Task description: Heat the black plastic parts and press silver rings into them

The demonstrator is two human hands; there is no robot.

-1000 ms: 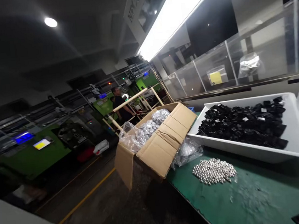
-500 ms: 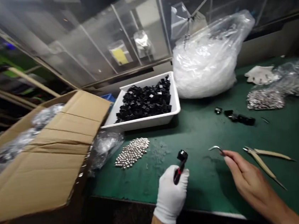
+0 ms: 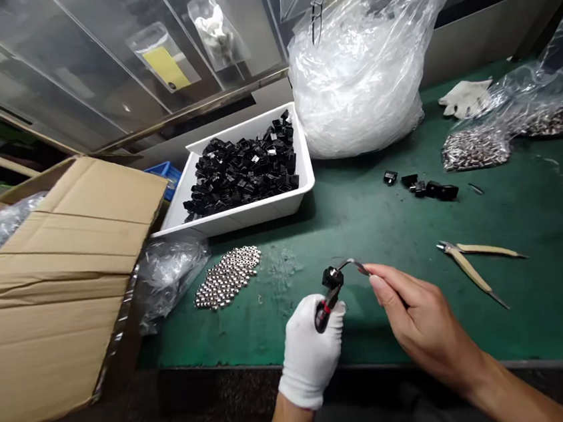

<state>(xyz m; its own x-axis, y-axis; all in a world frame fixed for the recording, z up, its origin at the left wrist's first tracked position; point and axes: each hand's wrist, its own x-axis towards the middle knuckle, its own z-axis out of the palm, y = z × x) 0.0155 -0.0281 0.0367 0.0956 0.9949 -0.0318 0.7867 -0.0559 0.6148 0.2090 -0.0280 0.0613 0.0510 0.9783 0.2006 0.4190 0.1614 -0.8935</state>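
White-gloved, my left hand (image 3: 310,349) is wrapped round a black tool with a red band (image 3: 324,307), near the table's front edge. At the tool's upper end sits a small black part (image 3: 332,277) with a shiny metal spot. My right hand (image 3: 417,311) is bare and pinches a thin curved metal pick (image 3: 360,267) between thumb and fingers. The pick's bent tip reaches left to the black part; whether it touches is too small to tell. To the left of my gloved hand lies a patch of small silver metal pieces (image 3: 228,277).
Behind are a white tray (image 3: 242,216) of black parts and a large clear bag (image 3: 354,89). An open cardboard box (image 3: 60,261) stands left. Yellow-handled cutters (image 3: 472,271), loose black parts (image 3: 435,189) and bagged metal pieces (image 3: 476,149) lie right.
My right hand has moved left with the pick, whose tip is now at the black part. The camera view has shifted, so the tray and box appear further left and higher.
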